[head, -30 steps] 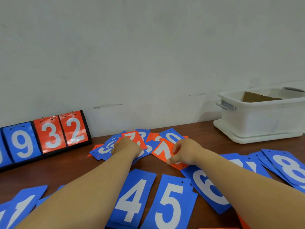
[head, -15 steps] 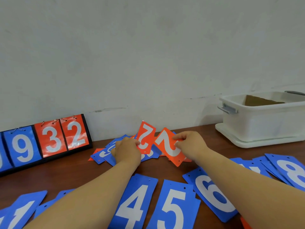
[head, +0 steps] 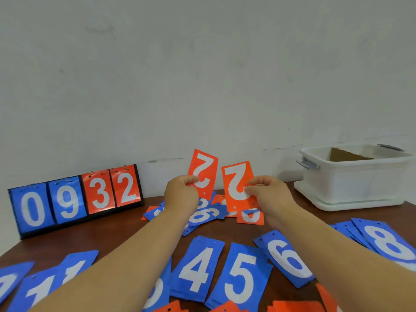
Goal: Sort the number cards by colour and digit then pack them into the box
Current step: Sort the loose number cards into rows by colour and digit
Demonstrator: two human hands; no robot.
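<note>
My left hand [head: 181,192] pinches an orange card with an upside-down 2 [head: 203,171], raised above the table. My right hand [head: 267,192] pinches a second orange 2 card [head: 238,184], also upside down and lifted, beside the first. Below them lies a mixed heap of blue and orange cards [head: 208,213]. Blue piles lie in a row nearer me: 1 [head: 48,287], 4 [head: 199,267], 5 [head: 240,280], 6 [head: 284,258] and 8 [head: 390,243]. The white box [head: 353,176] stands at the back right with brown cardboard inside.
A black flip scoreboard [head: 75,198] showing 0, 9, 3, 2 leans against the wall at the back left. Orange cards [head: 290,306] lie at the near edge of the brown table [head: 101,235]. A grey wall bounds the far side.
Both hands picked an orange 2 card each out of the heap and lifted them upright above the table.
</note>
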